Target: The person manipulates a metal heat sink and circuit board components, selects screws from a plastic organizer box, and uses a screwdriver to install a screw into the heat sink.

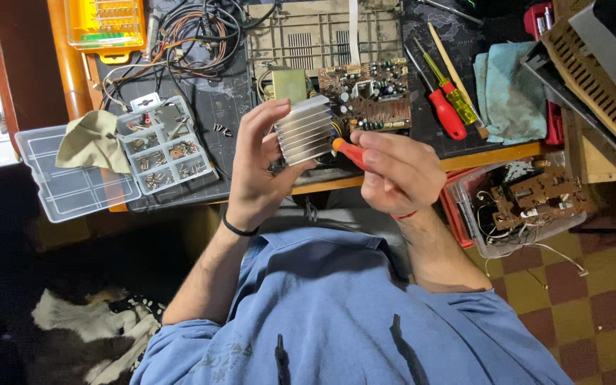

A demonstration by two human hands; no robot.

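Heatsink (305, 129) sits pinched in your left hand (254, 167) fingers, fins crosswise; right hand (397, 173) grips orange-handled screwdriver (347, 150) just beside it.

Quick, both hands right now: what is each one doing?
Left hand: closed on the ribbed silver metal heat sink.
Right hand: closed on the orange-handled screwdriver, tip hidden behind the heat sink.

The finned heat sink (304, 130) is bare metal with a dull silver sheen. The screwdriver handle (348, 152) is smooth orange plastic. At far right lies soft teal cloth (515, 89); at left, a clear glossy plastic parts box (73, 189). The bench (493, 153) edge is wood.
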